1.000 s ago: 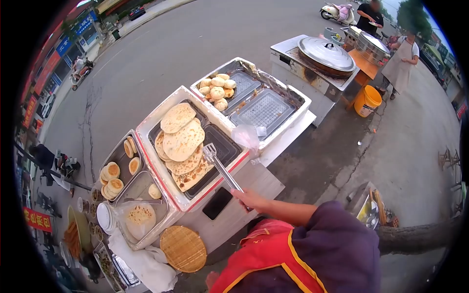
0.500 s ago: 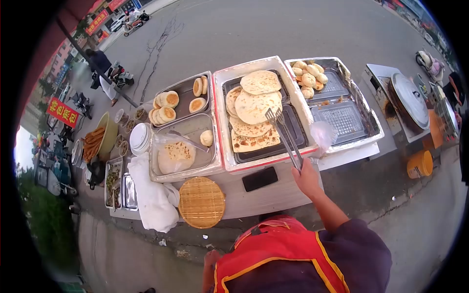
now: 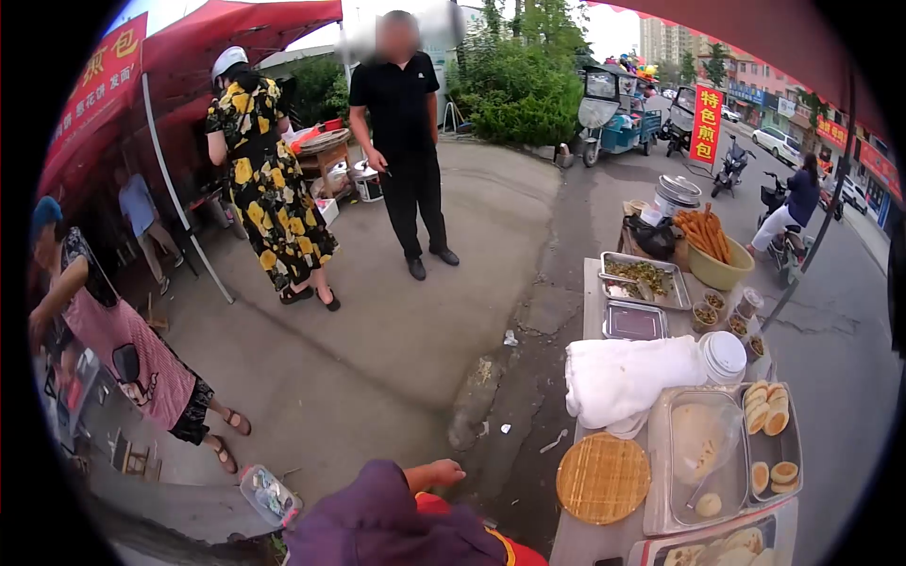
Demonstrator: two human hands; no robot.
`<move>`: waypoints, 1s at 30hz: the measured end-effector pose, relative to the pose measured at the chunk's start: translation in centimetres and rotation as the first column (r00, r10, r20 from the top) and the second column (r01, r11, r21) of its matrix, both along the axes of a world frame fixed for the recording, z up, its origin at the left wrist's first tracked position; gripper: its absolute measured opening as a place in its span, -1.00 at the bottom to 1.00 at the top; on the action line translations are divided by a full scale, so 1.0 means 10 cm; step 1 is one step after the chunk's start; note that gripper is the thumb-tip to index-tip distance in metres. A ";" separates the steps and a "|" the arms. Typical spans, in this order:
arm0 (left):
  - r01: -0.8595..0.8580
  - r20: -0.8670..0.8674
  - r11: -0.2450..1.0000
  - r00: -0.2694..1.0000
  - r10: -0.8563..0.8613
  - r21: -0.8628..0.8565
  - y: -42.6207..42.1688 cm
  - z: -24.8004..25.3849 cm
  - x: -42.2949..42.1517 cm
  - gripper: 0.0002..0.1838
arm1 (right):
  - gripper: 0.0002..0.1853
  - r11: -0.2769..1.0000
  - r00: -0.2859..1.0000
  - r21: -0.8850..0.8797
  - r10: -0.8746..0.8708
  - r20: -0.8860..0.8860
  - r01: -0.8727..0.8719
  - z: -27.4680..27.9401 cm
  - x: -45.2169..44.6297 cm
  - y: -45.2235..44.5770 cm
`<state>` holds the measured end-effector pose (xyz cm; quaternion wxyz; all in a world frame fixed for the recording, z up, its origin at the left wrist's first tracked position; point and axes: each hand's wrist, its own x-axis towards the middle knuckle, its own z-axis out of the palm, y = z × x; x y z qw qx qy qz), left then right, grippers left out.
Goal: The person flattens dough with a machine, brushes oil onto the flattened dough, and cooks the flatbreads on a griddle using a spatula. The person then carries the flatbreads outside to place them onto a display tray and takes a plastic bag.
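Note:
My left hand [image 3: 444, 473] hangs low in front of my body, to the left of the stall table [image 3: 578, 542]. Its fingers look curled in, and nothing shows in them. Out of view is my right hand. Nearest on the table lies a round woven bamboo mat [image 3: 604, 479], with a folded white cloth [image 3: 630, 375] beyond it. Beside them a metal tray [image 3: 663, 491] holds flatbread in a clear plastic bag [image 3: 714, 426] and a pale bun [image 3: 708, 505]. Browned round breads [image 3: 766, 407] lie in the adjoining tray. More flatbreads [image 3: 741, 541] are partly cut off at the bottom edge.
A chopped-food tray [image 3: 651, 275], lidded white tub [image 3: 724, 357] and bowl [image 3: 722, 274] of fried dough sticks [image 3: 703, 233] stand farther along. A person in black [image 3: 401, 113] and one in a flowered dress [image 3: 260, 160] stand on the pavement; another wears a pink apron [image 3: 132, 354].
My view has swung left, away from the breads toward the people on the pavement. My right hand and the metal tongs it held have left the view.

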<state>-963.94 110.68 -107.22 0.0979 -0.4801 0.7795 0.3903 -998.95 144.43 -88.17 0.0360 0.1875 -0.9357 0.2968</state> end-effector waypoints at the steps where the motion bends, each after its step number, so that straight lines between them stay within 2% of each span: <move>1: -0.060 0.019 0.998 0.998 0.060 -0.001 0.02 -0.02 0.16 -0.56 | -0.62 0.994 0.994 -0.013 0.109 -0.011 -0.109 -0.05 -0.10 -0.23; 5: -0.262 0.123 0.962 0.960 0.252 0.076 0.40 -0.20 1.00 -0.54 | -0.62 0.889 0.890 -0.047 0.454 -0.031 -0.455 -0.12 -0.12 -1.12; 11: -0.441 0.186 0.891 0.889 0.418 0.105 0.81 -0.47 2.04 -0.50 | -0.61 0.738 0.738 -0.041 0.671 -0.067 -0.674 -0.06 0.55 -2.26; 15: -0.502 0.122 0.853 0.864 0.488 0.141 0.72 -0.68 2.69 -0.50 | -0.60 0.734 0.730 -0.010 0.673 -0.116 -0.679 0.04 1.19 -2.91; 17: -0.603 0.050 0.791 0.797 0.601 0.100 0.65 -0.93 3.13 -0.52 | -0.60 0.762 0.755 0.010 0.643 -0.127 -0.648 0.10 1.44 -3.16; 19: -0.788 -0.148 0.580 0.561 0.815 0.206 0.60 -0.91 3.51 -0.53 | -0.59 0.823 0.810 0.036 0.565 -0.159 -0.567 0.17 1.57 -3.30; 21: -0.845 0.022 0.429 0.459 0.888 0.318 0.51 -1.31 4.03 -0.55 | -0.59 0.857 0.839 0.041 0.513 -0.181 -0.514 0.24 1.64 -3.37; 26: -0.890 0.047 0.425 0.438 0.898 0.169 0.55 -1.34 4.74 -0.56 | -0.58 0.898 0.877 0.057 0.439 -0.194 -0.437 0.34 1.59 -3.33; 30: -0.907 0.060 0.362 0.382 0.922 0.215 0.60 -1.27 4.61 -0.55 | -0.57 0.912 0.889 0.052 0.409 -0.204 -0.407 0.30 1.35 -3.20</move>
